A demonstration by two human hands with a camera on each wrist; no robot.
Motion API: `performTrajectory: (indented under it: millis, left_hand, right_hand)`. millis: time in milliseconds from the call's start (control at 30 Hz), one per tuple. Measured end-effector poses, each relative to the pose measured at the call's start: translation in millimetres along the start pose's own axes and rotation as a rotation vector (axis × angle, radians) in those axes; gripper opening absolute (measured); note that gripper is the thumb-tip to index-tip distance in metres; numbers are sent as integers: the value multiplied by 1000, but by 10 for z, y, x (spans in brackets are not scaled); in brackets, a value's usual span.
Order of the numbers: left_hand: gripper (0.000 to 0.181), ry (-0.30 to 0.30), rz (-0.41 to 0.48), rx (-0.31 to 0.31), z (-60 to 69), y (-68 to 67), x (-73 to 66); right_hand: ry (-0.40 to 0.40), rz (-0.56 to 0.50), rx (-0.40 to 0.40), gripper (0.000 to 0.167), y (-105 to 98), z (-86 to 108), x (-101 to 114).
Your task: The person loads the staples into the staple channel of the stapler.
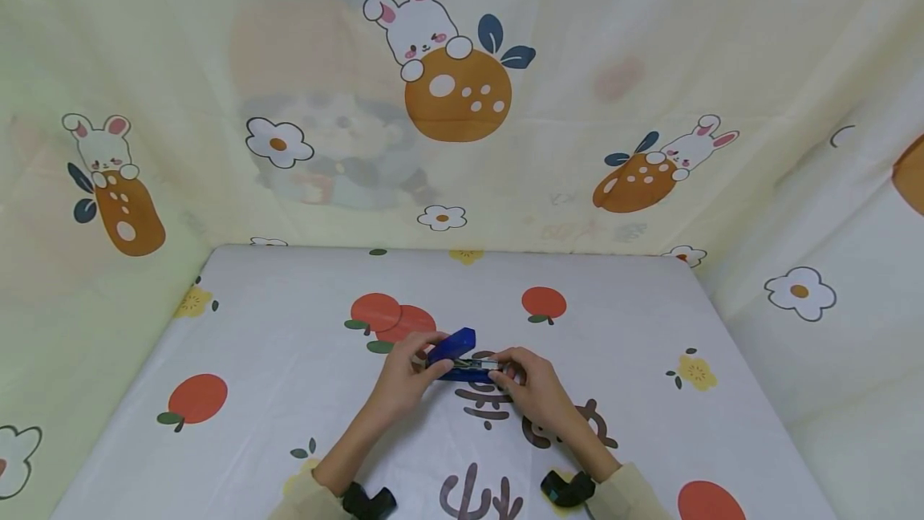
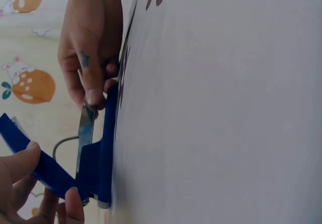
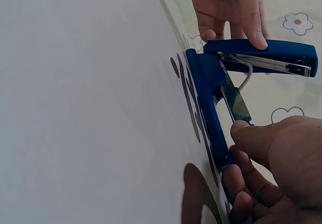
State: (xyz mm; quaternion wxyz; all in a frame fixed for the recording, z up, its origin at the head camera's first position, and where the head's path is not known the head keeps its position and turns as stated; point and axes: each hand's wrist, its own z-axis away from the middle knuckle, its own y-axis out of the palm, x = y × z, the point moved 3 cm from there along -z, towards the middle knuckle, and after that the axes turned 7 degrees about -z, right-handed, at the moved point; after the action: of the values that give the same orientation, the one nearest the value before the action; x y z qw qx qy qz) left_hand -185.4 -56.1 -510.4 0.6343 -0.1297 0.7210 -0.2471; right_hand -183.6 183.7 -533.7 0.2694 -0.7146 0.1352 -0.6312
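Note:
A blue stapler [image 1: 453, 346] stands opened on the table, its top arm [image 3: 287, 49] swung up from the base [image 2: 106, 148]. Between arm and base shows the metal staple magazine [image 3: 234, 101], with a bent wire [image 2: 61, 142] running from it to the arm. My left hand [image 1: 404, 379] grips the raised arm near the hinge end, thumb on one side and fingers on the other. At the opposite end, my right hand [image 1: 540, 393] pinches the magazine's tip, with other fingers against the base's front end. Whether staples lie inside is hidden.
A white cloth printed with red fruit [image 1: 198, 398] and dark lettering covers the table [image 1: 274, 375]. Curtains with rabbit prints [image 1: 458, 95] rise at the back and both sides. Black straps [image 1: 569, 489] sit around both wrists.

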Motion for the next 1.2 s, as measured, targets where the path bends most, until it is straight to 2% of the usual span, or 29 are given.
performTrajectory:
  millis: [367,800,1200]
  left_hand:
    - [34,22,-16,10,-5,26,-14]
    - [36,4,-55,34,11,29,-33]
    - [37,29,-128,65,20,27,-86]
  right_hand:
    - [-3,-11,-1,22,11,5,-23]
    - [3,-15,10,22,19,6,6]
    - [0,-17,-1,23,29,35,-11]
